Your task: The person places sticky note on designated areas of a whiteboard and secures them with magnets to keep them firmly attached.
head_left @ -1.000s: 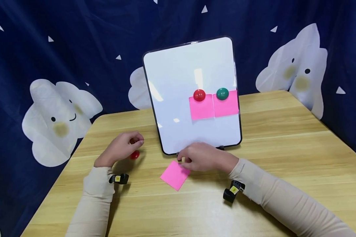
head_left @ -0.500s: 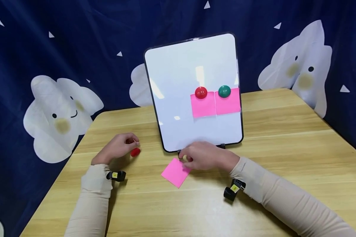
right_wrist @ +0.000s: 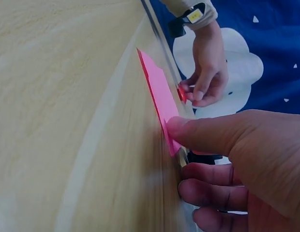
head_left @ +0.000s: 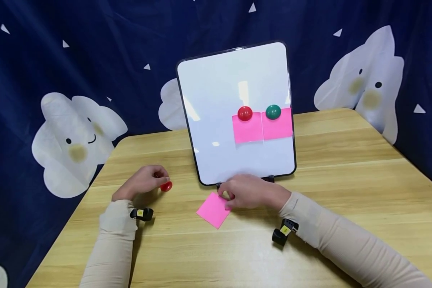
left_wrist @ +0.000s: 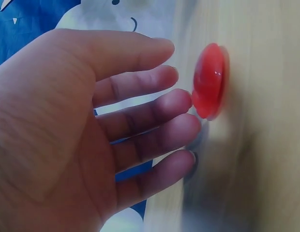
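Resting my left hand (head_left: 144,183), fingers slack, at the domed red plastic magnet (head_left: 167,187), I probably steady the square pink paper note (head_left: 212,210) on the wooden bench (head_left: 237,252) with my right hand (head_left: 250,191), finger grip unclear.

A dark blue fabric backdrop (head_left: 122,24) with soft folds hangs across the far side, scattered with small white triangles (head_left: 252,8). Printed on it are a smiling white cloud (head_left: 63,124) at left, a partly visible white cloud (head_left: 171,106) at centre and a creased white cloud (head_left: 345,72) at right. A pale wood-grain tabletop (head_left: 209,256) with rounded far corners spreads below, glare brightening its near side.
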{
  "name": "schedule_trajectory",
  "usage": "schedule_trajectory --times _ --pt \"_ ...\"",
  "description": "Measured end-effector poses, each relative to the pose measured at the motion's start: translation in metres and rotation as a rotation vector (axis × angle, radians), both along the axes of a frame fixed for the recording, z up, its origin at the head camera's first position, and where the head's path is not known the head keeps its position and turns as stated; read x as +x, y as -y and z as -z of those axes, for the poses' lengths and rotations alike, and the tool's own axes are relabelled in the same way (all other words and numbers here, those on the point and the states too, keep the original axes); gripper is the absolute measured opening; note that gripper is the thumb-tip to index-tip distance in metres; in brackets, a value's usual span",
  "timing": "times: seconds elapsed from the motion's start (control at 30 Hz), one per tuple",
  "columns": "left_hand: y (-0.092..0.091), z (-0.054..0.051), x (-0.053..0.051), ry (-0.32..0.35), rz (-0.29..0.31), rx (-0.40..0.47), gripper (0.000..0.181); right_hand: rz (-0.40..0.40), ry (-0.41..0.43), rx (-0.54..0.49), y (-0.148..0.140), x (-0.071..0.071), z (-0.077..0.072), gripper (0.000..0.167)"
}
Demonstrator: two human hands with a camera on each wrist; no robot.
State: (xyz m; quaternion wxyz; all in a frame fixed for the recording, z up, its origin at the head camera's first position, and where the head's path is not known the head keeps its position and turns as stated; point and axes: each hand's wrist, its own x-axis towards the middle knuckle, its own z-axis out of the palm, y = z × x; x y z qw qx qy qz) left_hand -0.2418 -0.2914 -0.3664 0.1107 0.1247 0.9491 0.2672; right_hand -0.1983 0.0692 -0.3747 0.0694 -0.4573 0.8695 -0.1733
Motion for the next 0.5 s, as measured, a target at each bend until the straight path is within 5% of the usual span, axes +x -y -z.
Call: schedule_trajectory --times 0.5 --pt "-0.0002 0.0068 0.0003 0.012 0.003 0.006 0.018 0.054 0.178 0.090 -0.0101 -0.0018 -0.0092 0.040"
